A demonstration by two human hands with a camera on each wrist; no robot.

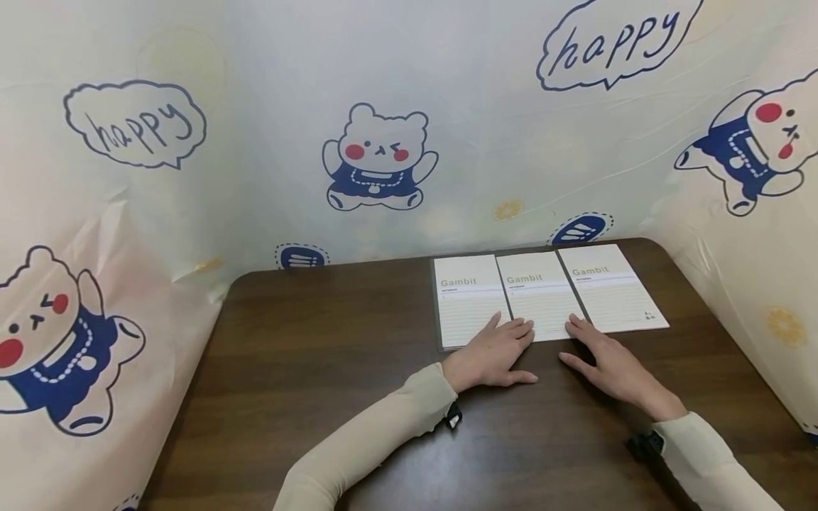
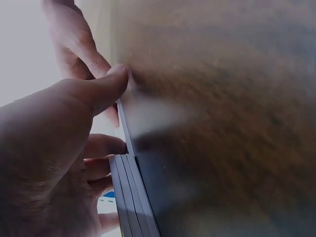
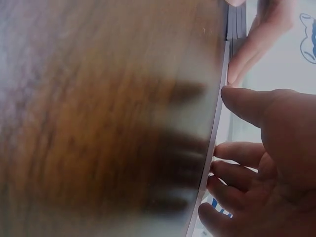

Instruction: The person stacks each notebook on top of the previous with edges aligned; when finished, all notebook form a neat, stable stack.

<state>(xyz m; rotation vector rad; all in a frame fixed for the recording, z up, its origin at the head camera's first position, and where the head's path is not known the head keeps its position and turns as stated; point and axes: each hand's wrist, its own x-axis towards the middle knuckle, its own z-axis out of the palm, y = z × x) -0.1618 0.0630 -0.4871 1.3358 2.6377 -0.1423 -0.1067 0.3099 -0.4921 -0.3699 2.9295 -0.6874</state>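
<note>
Both hands are held apart from each other, with nothing gripped in either; the fingers of the left hand (image 1: 493,353) are stretched out and laid at the near edges of the left notebook (image 1: 469,312) and the middle notebook (image 1: 538,301), the thumb being held away from the other fingers; the fingers of the right hand (image 1: 610,365) are likewise extended, with the fingertips set at the near edge about the seam between the middle notebook and the right notebook (image 1: 610,291), and its thumb is pointed inward toward the left hand.

The three notebooks are laid in a row, side by side, toward the far right part of the desk (image 1: 307,355); on each pale cover "Gambit" is printed above ruled lines, and a dark strip is seen along each left edge; in the left wrist view, several layered edges are shown beneath the left notebook, while a thinner edge is seen beside them.

Each arm is covered by a pale sleeve (image 1: 390,408), and a dark device (image 1: 648,446) is worn at the right wrist; behind the desk a pale cloth (image 1: 268,177) is hung, printed with bears and "happy" bubbles.
</note>
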